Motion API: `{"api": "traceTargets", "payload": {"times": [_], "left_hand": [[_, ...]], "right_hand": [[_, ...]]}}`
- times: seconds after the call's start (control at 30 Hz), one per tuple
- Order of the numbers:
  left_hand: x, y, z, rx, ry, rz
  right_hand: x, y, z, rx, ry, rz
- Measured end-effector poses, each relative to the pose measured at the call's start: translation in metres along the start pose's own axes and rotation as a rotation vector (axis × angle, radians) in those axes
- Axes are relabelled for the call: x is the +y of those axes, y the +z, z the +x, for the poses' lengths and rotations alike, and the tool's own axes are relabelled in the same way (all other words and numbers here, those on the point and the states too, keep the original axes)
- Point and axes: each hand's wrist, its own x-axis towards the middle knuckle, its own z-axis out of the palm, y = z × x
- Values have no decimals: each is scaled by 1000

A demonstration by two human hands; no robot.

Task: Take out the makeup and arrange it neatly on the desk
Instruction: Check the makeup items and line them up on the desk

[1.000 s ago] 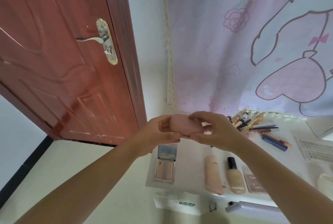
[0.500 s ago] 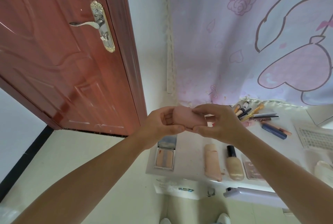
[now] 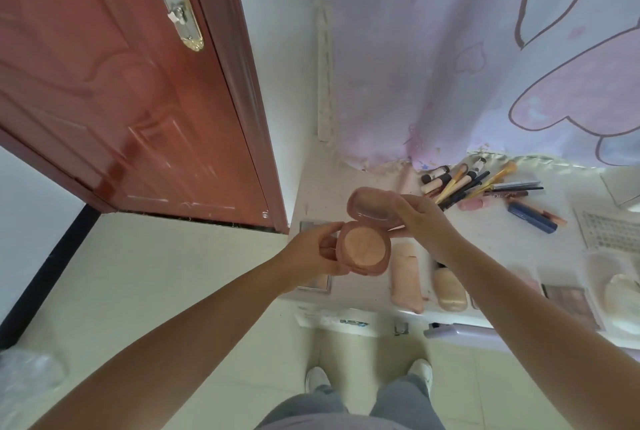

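A round pink powder compact is held open above the left part of the white desk. My left hand grips its base, which shows a peach powder pan. My right hand holds the lifted lid from the right. On the desk lie a pink tube, a foundation bottle, a mirrored palette partly hidden by my left hand, and a pile of brushes and pencils at the back.
A red-brown door stands at the left, and a lilac cartoon curtain hangs behind the desk. A blue pen, a brown eyeshadow palette and a keyboard lie at the right. My feet are on the tiled floor below.
The compact was closed between both hands; now its lid is swung up and open. The view has tilted down, showing my legs and shoes.
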Motion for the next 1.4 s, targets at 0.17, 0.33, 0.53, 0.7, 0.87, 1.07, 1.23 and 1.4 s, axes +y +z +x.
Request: {"api": "traceTargets", "payload": {"times": [0.17,0.33,0.53,0.7,0.87,1.07,1.23,1.4], "left_hand": [[-41,31,17,88,-99,249],[-64,58,27,217,-144,339],[-75,68,36,309,-163,488],[-78,70,32,234,-177,745],[-76,71,30,205,-193,858],[-70,70,27,191,-210,880],[-60,71,16,202,-195,832],[-40,56,5,238,-79,849]], "right_hand": [[45,17,18,22,178,-175],[71,22,28,-1,313,-266],[77,20,33,-64,253,-370],[74,24,36,-102,205,-526],[74,16,36,-76,156,-578],[88,-8,36,15,165,-836],[95,-1,36,-86,249,-868],[84,-12,35,-14,251,-619]]}}
